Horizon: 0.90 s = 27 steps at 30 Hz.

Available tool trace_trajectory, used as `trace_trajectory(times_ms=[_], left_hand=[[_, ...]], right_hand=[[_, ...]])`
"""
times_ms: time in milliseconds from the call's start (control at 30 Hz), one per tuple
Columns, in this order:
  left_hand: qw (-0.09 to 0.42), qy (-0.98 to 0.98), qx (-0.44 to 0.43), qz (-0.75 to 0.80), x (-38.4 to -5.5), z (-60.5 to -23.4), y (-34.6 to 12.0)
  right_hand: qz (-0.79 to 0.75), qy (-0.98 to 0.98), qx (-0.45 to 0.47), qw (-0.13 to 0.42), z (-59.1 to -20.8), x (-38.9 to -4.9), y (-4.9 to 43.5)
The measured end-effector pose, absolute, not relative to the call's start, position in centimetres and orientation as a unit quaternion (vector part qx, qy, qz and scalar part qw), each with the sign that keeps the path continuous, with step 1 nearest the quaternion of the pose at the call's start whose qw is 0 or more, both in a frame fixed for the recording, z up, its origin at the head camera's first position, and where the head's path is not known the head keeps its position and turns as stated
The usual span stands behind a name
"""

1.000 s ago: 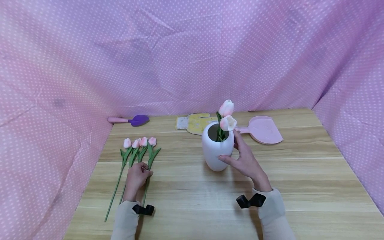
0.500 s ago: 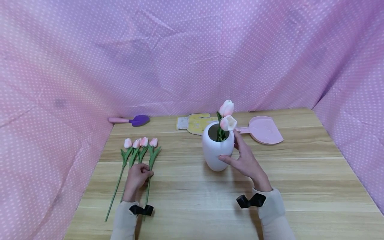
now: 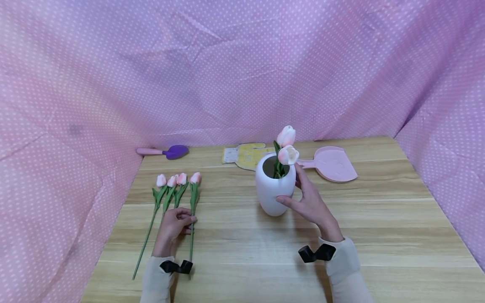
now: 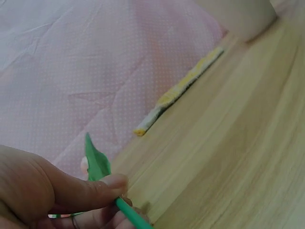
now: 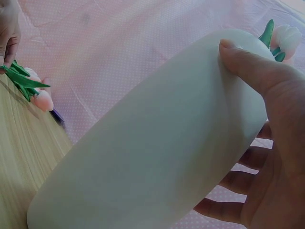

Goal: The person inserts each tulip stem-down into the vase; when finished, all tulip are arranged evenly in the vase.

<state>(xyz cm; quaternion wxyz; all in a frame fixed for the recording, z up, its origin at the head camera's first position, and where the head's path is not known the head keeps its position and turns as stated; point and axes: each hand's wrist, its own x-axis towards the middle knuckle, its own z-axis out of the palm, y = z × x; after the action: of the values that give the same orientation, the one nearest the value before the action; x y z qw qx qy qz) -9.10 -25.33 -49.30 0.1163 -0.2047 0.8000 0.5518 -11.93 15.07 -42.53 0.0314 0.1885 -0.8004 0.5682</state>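
My left hand (image 3: pixel 175 225) pinches the green stem of a pale pink tulip (image 3: pixel 195 178) between thumb and fingers, low over the table at the left. In the left wrist view its stem (image 4: pixel 132 213) runs out under the thumb, and a leaf (image 4: pixel 98 164) rises behind. Several more tulips (image 3: pixel 161 181) lie beside this hand, some stems partly hidden by it. My right hand (image 3: pixel 312 204) holds the white vase (image 3: pixel 270 194) from its right side, thumb across the front and fingers round the back. Two tulips (image 3: pixel 288 155) stand in the vase, leaning right.
Along the back of the wooden table (image 3: pixel 242 261) lie a purple trowel (image 3: pixel 176 152) with a pink handle, a yellow and white glove (image 3: pixel 250 155) and a pink dustpan-shaped scoop (image 3: pixel 334 164). Pink dotted cloth (image 3: pixel 242 75) hangs behind and at both sides.
The tulip in my left hand has shifted slightly right, away from the others, and turned more upright in the head view. My right hand and the vase have stayed in place.
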Motion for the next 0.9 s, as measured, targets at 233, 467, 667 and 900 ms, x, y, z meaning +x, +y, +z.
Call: trace_trajectory(times_ms=[233, 467, 667, 900], left_hand=[[0.116, 0.734, -0.234, 0.627, -9.06, -49.52, -25.08], [0.097, 0.688, -0.236, 0.679, -8.93, -49.83, -24.93], [0.098, 0.662, -0.234, 0.705, -8.67, -49.96, -25.03], [0.102, 0.630, -0.225, 0.737, -8.33, -50.12, -24.80]], right_hand=[[0.569, -0.801, 0.187, 0.029, -42.47, -11.93, 15.05], [0.571, -0.798, 0.188, 0.030, -42.36, -11.92, 15.08], [0.573, -0.797, 0.187, 0.027, -42.28, -11.90, 15.08], [0.573, -0.797, 0.190, 0.030, -42.30, -11.88, 15.04]])
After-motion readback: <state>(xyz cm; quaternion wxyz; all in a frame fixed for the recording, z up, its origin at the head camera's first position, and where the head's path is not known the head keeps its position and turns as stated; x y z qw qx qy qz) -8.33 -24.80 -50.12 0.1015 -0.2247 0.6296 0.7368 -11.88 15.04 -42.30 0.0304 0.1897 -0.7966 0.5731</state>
